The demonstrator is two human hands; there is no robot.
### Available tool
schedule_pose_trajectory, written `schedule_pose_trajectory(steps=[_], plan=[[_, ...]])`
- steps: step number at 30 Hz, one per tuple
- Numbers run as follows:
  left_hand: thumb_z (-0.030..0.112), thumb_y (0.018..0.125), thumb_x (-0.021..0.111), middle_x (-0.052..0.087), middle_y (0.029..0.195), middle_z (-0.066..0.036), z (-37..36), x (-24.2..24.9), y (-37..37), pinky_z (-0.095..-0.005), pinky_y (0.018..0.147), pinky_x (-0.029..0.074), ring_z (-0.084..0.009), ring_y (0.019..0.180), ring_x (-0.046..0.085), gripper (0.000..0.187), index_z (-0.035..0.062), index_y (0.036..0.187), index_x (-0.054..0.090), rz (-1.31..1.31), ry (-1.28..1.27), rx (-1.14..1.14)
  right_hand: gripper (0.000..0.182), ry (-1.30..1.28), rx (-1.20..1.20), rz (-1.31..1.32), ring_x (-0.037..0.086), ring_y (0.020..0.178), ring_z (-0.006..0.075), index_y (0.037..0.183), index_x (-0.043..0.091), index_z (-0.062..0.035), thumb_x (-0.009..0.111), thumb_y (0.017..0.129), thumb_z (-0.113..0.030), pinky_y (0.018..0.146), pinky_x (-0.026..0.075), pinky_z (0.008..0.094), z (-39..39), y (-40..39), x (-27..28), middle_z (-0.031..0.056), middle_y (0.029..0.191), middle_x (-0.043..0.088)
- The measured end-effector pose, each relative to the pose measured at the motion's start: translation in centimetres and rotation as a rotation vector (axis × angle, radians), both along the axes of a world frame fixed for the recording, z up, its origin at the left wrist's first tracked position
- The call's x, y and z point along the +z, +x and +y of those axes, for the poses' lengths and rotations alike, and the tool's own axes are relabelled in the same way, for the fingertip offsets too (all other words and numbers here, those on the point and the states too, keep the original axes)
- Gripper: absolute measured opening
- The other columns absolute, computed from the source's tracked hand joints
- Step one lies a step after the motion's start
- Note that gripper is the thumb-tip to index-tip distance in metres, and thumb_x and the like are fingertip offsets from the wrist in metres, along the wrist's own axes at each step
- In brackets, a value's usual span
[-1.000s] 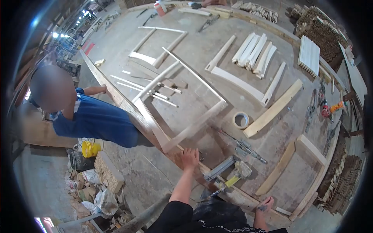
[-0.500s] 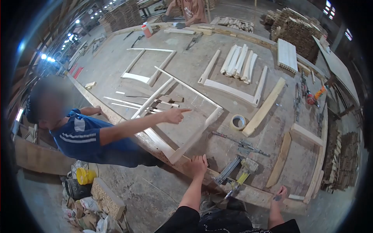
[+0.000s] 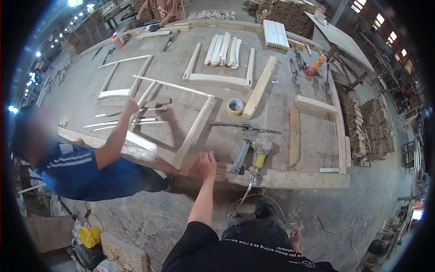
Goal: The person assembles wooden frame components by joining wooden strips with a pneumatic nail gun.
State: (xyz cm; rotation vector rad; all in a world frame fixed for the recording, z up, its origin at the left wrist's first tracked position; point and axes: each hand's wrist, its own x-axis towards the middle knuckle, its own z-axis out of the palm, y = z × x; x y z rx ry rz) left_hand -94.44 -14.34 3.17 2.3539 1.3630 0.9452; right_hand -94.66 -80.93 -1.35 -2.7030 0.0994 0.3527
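Note:
My left hand [image 3: 207,165] rests on the wooden edge of the worktable [image 3: 299,179], fingers laid over it with nothing held. Just right of it lies a pneumatic nail gun [image 3: 259,158] with a yellow-green handle and an air hose. A pale wooden frame [image 3: 192,129] lies left of my hand, its near corner close to the table edge. My right hand [image 3: 295,236] hangs low beside my body, away from the table; its fingers are mostly hidden. Behind the nail gun is a long metal clamp [image 3: 244,127].
A person in a blue shirt [image 3: 81,165] stands at the left, one arm over the frame. Another person [image 3: 165,11] works across the table. Tape [image 3: 235,107], a wooden board [image 3: 260,86], a smaller frame [image 3: 294,136] and stacked slats [image 3: 223,50] lie on the table.
My view has turned right. My right hand has left the table edge and dropped to my side, while my left stays on the edge. The blue-shirted person's pointing arm has drawn back.

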Motion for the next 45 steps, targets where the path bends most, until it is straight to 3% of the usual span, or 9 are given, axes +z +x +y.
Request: schedule_pose_trajectory(steps=[1, 4, 16, 18, 24, 28, 33, 39, 45], plan=[[0.028, 0.098, 0.061, 0.064, 0.088, -0.013, -0.7, 0.3, -0.8, -0.0515, 0.080, 0.045, -0.0345, 0.089, 0.059, 0.030, 0.0064, 0.078, 0.064, -0.031, 0.006, -0.031, 0.033, 0.052, -0.007, 0.235, 0.066, 0.085, 0.0366, 0.104, 0.068, -0.0016, 0.066, 0.093, -0.032, 0.076, 0.050, 0.0487, -7.8, -2.9, -8.4, 0.0192, 0.093, 0.070], [0.025, 0.097, 0.063, 0.061, 0.090, -0.014, -4.1, 0.7, -6.0, -0.0512, 0.079, 0.045, -0.0358, 0.089, 0.058, 0.027, 0.0049, 0.079, 0.062, -0.062, 0.004, -0.088, 0.040, -0.177, 0.010, 0.548, 0.067, 0.081, 0.0377, 0.101, 0.069, 0.0002, 0.064, 0.094, -0.038, 0.073, 0.051, 0.0486, -10.0, -8.4, -8.2, 0.0208, 0.089, 0.070], [0.026, 0.093, 0.067, 0.067, 0.088, -0.017, -15.7, -7.2, -30.5, -0.0534, 0.081, 0.048, -0.0409, 0.093, 0.064, 0.026, 0.0046, 0.080, 0.065, 0.264, -0.464, 0.266, 0.050, -0.026, 0.439, 0.207, 0.070, 0.079, 0.0326, 0.101, 0.071, 0.0021, 0.056, 0.098, -0.046, 0.069, 0.052, 0.0440, 2.4, 6.0, -8.4, 0.0198, 0.079, 0.070], [0.030, 0.093, 0.066, 0.070, 0.091, -0.019, -16.8, -8.1, -32.7, -0.0543, 0.081, 0.049, -0.0425, 0.094, 0.066, 0.030, 0.0032, 0.079, 0.066, 0.300, -0.624, 0.415, 0.047, 0.136, 0.259, 0.494, 0.071, 0.077, 0.0247, 0.112, 0.070, -0.0051, 0.055, 0.101, -0.048, 0.068, 0.056, 0.0391, 5.8, 9.8, -6.1, 0.0140, 0.093, 0.075], [0.036, 0.095, 0.058, 0.071, 0.093, -0.022, -22.8, -4.9, -34.4, -0.0540, 0.079, 0.052, -0.0419, 0.091, 0.068, 0.034, 0.0044, 0.091, 0.072, 0.478, -0.779, 0.431, 0.040, 0.323, 0.297, 0.597, 0.068, 0.067, 0.0178, 0.111, 0.070, -0.0068, 0.059, 0.100, -0.044, 0.057, 0.052, 0.0323, 12.6, 15.0, -5.8, 0.0093, 0.082, 0.073], [0.031, 0.092, 0.061, 0.072, 0.094, -0.021, -30.1, -5.0, -34.1, -0.0524, 0.083, 0.053, -0.0418, 0.093, 0.069, 0.027, 0.0079, 0.095, 0.074, 0.324, -0.752, 0.554, 0.040, 0.268, 0.342, 0.786, 0.068, 0.067, 0.0135, 0.115, 0.071, -0.0093, 0.064, 0.098, -0.044, 0.058, 0.052, 0.0314, 15.2, 13.7, -7.9, 0.0065, 0.084, 0.074], [0.032, 0.089, 0.064, 0.073, 0.098, -0.021, -37.6, -2.0, -34.9, -0.0513, 0.086, 0.053, -0.0417, 0.097, 0.069, 0.026, 0.0091, 0.098, 0.075, 0.445, -0.946, 0.632, 0.058, 0.080, 1.035, 0.900, 0.069, 0.102, 0.0275, 0.123, 0.070, -0.0060, 0.055, 0.098, -0.056, 0.089, 0.053, 0.0403, 18.6, 8.0, -6.5, 0.0147, 0.109, 0.074], [0.044, 0.090, 0.063, 0.073, 0.099, -0.023, -36.4, -0.3, -37.1, -0.0521, 0.087, 0.054, -0.0424, 0.098, 0.070, 0.042, 0.0054, 0.100, 0.075, 0.513, -1.058, 0.687, 0.057, 0.235, 1.140, 1.239, 0.069, 0.103, 0.0225, 0.116, 0.072, -0.0040, 0.056, 0.098, -0.056, 0.092, 0.050, 0.0371, 21.1, 5.5, -4.9, 0.0152, 0.108, 0.074], [0.030, 0.088, 0.061, 0.073, 0.102, -0.024, -30.8, -4.5, -44.2, -0.0513, 0.089, 0.054, -0.0421, 0.101, 0.069, 0.033, 0.0050, 0.102, 0.075, 0.516, -0.976, 0.608, 0.055, 0.065, 1.158, 0.970, 0.071, 0.098, 0.0217, 0.114, 0.074, -0.0031, 0.057, 0.099, -0.053, 0.086, 0.052, 0.0365, 22.2, 3.1, -1.5, 0.0129, 0.103, 0.076]])
